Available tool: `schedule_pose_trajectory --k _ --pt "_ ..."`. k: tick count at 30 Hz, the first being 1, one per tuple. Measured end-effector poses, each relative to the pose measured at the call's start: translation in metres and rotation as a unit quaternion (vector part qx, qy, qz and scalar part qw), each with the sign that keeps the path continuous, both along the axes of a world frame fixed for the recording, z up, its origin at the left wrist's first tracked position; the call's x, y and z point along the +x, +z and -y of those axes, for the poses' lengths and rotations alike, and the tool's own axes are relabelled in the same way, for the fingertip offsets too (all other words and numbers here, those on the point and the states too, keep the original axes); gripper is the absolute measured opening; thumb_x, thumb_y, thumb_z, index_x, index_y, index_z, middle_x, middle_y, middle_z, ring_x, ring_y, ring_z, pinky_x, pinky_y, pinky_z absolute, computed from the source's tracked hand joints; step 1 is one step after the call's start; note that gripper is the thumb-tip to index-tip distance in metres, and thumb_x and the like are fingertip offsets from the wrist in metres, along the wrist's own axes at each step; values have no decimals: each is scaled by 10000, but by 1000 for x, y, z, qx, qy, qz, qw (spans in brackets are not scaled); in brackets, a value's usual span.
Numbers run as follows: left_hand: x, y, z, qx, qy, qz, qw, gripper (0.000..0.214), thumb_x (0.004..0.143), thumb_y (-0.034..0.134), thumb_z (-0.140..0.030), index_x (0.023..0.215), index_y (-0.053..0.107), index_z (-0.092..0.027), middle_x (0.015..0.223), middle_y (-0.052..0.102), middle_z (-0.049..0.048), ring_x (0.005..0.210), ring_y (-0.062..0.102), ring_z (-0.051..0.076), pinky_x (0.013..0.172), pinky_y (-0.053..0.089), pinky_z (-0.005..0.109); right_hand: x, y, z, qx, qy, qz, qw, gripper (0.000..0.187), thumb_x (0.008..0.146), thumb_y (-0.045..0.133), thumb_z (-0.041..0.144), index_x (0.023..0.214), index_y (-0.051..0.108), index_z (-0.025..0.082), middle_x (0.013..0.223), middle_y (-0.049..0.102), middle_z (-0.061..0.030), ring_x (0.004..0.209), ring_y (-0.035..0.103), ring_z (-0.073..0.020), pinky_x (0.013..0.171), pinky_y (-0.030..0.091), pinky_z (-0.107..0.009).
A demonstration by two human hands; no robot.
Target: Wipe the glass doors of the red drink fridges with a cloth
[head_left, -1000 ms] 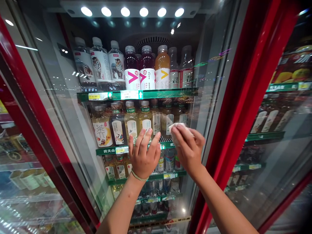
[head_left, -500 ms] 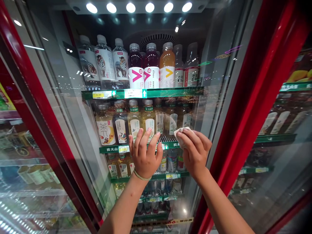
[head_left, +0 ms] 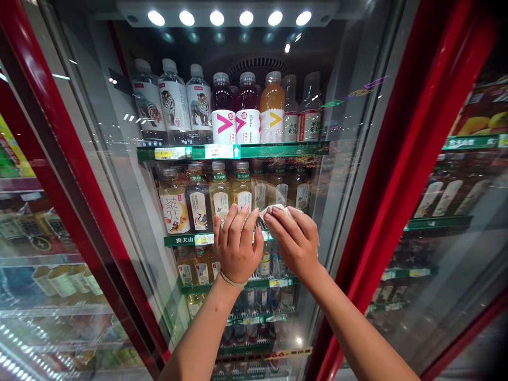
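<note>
A glass door [head_left: 341, 159] of a drinks fridge stands in front of me, with lights and the hands mirrored faintly in it. My left hand [head_left: 238, 246] rests near the middle of the glass, its fingers spread and holding nothing; a thin band circles the wrist. Just right of it, my right hand [head_left: 296, 241] presses a crumpled white cloth or tissue [head_left: 273, 209] toward the glass under its bent fingers. Part of the cloth shows at the fingertips, the rest is hidden beneath the hand.
Behind the glass, bottles [head_left: 248, 111] line the top shelf [head_left: 278, 150], and tea bottles [head_left: 174, 203] stand one level lower. Red door frames [head_left: 400, 159] run down both sides. More stocked shelves show at the left [head_left: 59, 259] and right.
My right hand has slid left with the cloth, now close beside my left hand. The left hand stays nearly in place, and the view has shifted slightly.
</note>
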State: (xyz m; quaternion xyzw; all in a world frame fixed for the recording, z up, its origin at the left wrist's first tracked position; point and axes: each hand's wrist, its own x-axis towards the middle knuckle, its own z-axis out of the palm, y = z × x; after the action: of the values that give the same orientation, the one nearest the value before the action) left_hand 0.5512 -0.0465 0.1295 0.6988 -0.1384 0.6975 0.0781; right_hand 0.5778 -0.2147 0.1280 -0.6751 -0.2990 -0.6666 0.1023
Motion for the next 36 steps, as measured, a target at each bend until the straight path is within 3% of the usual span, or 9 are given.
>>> schedule_pose_trajectory --k 3,6,10,15,19,24,28,33,36 --pt "-2 0 -5 20 8 -9 1000 448 925 620 -143 1368 630 -212 1307 712 102 1375 576 249 1279 283 455 1 2 3 26 5 10 1000 616 975 617 132 1538 478 340 1300 738 -29 1247 593 -226 1082 483 -402" --pt "-3 0 -13 49 22 -11 998 485 943 608 -148 1419 598 -243 1331 707 85 1365 586 236 1281 276 438 0 2 2 66 -22 -2 998 633 980 600 124 1561 446 324 1389 688 -51 1332 546 -243 1127 453 -421" --pt "-3 2 -21 72 27 -8 997 491 960 587 -138 1435 585 -262 1334 709 73 1346 603 217 1277 275 416 -1 0 -3 -29 -6 -3 1000 655 976 609 125 1573 421 318 1368 707 -27 1363 537 -222 1161 438 -407" --pt "-8 8 -30 65 31 -14 997 454 927 657 -175 1366 640 -293 1325 709 70 1375 573 263 1294 206 512 0 2 -11 68 -19 -3 997 647 986 548 72 1573 422 316 1440 656 -49 1407 515 -244 1161 465 -455" --pt "-12 13 -42 52 34 -10 998 416 903 703 -238 1315 671 -284 1330 699 83 1376 564 298 1275 233 551 -1 3 -18 -12 -2 -3 1000 647 979 569 81 1573 425 294 1408 681 -44 1384 546 -241 1165 480 -446" --pt "-12 14 -60 44 36 2 998 391 896 697 -237 1285 685 -272 1308 701 100 1364 572 295 1272 243 558 -3 6 -29 74 1 11 997 629 982 549 69 1552 458 319 1405 682 -49 1389 548 -252 1160 487 -475" --pt "-10 13 -67 56 34 10 998 411 888 702 -217 1297 678 -250 1316 698 112 1348 587 289 1271 259 545 -4 4 -37 -30 10 3 1000 640 973 566 67 1565 440 277 1401 685 -51 1398 540 -245 1179 483 -461" --pt "-9 10 -68 60 22 9 998 434 891 685 -193 1322 661 -239 1328 697 110 1363 578 286 1278 255 547 -4 3 -39 35 15 12 999 647 950 590 35 1539 482 282 1379 696 -64 1393 545 -262 1166 495 -484" --pt "-8 8 -68 56 20 2 998 436 898 676 -195 1331 657 -243 1347 690 111 1374 572 284 1282 249 538 -4 4 -42 -21 25 3 999 644 965 564 47 1562 447 257 1403 681 -68 1415 528 -266 1192 475 -488"
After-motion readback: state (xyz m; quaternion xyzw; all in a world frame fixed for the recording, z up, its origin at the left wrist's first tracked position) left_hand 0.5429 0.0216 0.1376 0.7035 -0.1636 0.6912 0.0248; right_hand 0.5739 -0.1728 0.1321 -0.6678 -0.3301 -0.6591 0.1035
